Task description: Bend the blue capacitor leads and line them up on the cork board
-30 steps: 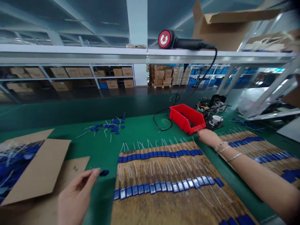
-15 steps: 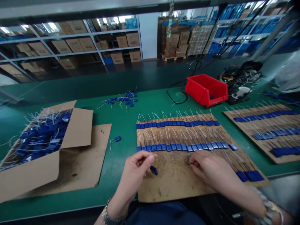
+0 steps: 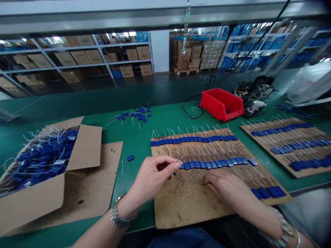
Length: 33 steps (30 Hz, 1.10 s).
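Observation:
My left hand [image 3: 157,172] is pinched on a blue component, mostly hidden behind the fingers, with a thin lead poking out at the fingertips. It hovers over the left part of a brown board [image 3: 186,203]. Two long rows of blue components [image 3: 214,164] with upright leads cross this board, and a short row [image 3: 275,191] lies at its lower right. My right hand [image 3: 222,184] is closed near the board's middle, just below the second row; a thin dark lead shows at its fingertips, and the rest of what it holds is hidden.
An open carton [image 3: 84,146] full of blue components [image 3: 46,155] stands at the left. One loose component [image 3: 130,158] and a small pile [image 3: 141,113] lie on the green table [image 3: 168,119]. A red bin [image 3: 219,105] and a second loaded board [image 3: 315,168] are to the right.
My left hand has moved right and slightly up, and its blue component is now mostly hidden. The short row at the lower right shows another component. The camera view has shifted.

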Motion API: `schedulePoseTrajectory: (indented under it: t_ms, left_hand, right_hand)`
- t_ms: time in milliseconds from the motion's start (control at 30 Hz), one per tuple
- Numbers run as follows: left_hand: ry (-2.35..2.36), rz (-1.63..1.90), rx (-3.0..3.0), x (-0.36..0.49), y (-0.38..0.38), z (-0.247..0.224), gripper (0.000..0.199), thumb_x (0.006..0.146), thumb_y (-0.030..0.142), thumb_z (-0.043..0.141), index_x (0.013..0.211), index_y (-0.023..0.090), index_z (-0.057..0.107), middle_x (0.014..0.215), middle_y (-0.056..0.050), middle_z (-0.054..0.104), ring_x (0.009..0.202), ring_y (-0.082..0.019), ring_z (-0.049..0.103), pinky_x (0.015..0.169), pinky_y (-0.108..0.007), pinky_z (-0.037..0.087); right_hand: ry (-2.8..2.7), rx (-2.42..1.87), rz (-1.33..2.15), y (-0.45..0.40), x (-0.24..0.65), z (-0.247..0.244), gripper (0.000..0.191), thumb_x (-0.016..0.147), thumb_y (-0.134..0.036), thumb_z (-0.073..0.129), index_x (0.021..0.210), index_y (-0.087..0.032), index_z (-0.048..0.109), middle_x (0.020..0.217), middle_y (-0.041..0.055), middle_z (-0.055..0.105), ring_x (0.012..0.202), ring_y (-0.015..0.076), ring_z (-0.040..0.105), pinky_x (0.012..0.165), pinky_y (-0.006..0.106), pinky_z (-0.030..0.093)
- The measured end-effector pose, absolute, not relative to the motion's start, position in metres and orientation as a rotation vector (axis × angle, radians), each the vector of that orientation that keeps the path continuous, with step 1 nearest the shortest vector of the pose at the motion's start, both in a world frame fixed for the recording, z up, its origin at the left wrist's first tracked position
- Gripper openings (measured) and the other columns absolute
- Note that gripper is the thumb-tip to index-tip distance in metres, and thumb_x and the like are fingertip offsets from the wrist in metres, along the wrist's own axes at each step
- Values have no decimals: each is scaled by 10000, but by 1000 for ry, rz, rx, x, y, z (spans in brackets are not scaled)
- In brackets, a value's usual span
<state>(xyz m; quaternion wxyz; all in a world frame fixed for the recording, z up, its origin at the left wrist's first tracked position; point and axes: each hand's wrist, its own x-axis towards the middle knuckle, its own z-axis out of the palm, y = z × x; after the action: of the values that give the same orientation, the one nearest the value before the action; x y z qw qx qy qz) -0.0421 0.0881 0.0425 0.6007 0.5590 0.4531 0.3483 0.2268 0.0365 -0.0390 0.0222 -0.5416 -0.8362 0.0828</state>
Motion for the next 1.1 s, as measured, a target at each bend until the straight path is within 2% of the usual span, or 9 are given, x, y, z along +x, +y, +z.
schedulePoseTrajectory:
  t_ms: [67, 200, 300, 400, 600, 767, 933, 1100]
  left_hand:
    - [1004, 800, 1312, -37, 99, 56, 227, 811, 387, 802, 920, 189, 786, 846, -36, 735, 576, -32, 575, 535, -96, 468]
    - [926, 811, 1292, -26, 110, 73, 230, 750, 340, 863, 855, 166, 754, 709, 2, 687, 555, -34, 566, 512, -88, 452]
    - [890, 802, 1282, -22, 110, 75, 232, 773, 354, 834, 807, 152, 724, 698, 6, 662, 561, -30, 543, 511, -93, 437]
    - [881, 781, 1274, -22, 109, 74, 241, 782, 359, 803, 767, 147, 689, 684, 13, 630, 575, -31, 507, 517, -106, 401]
    - [921, 757, 1294, -30, 107, 73, 260, 774, 368, 764, 710, 157, 625, 633, 40, 537, 584, -48, 429, 533, -166, 327]
    - [955, 817, 1484, -35, 105, 76, 176, 798, 291, 733, 690, 176, 656, 701, 33, 621, 674, -71, 496, 658, -215, 365]
    - [955, 809, 1604, -38, 106, 76, 154, 806, 287, 753, 699, 204, 681, 801, 22, 680, 853, -131, 585, 835, -273, 398]
    - [909, 806, 1595, -38, 106, 74, 147, 815, 264, 750, 702, 206, 675, 840, 37, 688, 867, -126, 610, 905, -290, 405]
  right_hand:
    - [-2592, -1680, 250, 36, 228, -40, 181, 925, -85, 573, 872, -223, 678, 857, 28, 671, 818, 260, 679, 719, 408, 527]
    - [-2324, -1678, 392, 38, 230, -24, 187, 923, -124, 595, 941, -251, 730, 904, 31, 726, 870, 261, 697, 756, 402, 528]
    - [-1824, -1633, 621, 42, 225, 3, 76, 916, -269, 677, 952, -265, 743, 904, 13, 752, 844, 209, 701, 769, 342, 539]
    - [-1412, -1445, 868, 47, 210, 29, 133, 857, -394, 773, 887, -267, 749, 882, 1, 772, 823, 161, 710, 774, 264, 557]
    - [-1083, -1071, 1058, 62, 171, 44, 76, 885, -314, 773, 885, -260, 720, 901, -15, 776, 827, 97, 705, 784, 177, 561]
    - [-990, -982, 1097, 69, 153, 47, 116, 880, -319, 782, 859, -235, 705, 880, -3, 778, 767, 92, 690, 715, 167, 554]
    - [-993, -940, 1136, 70, 149, 52, 109, 882, -300, 780, 859, -233, 697, 871, 0, 778, 723, 90, 676, 691, 173, 552]
    - [-1000, -928, 1157, 70, 151, 53, 115, 881, -302, 781, 855, -231, 695, 838, -7, 770, 710, 85, 675, 682, 168, 548]
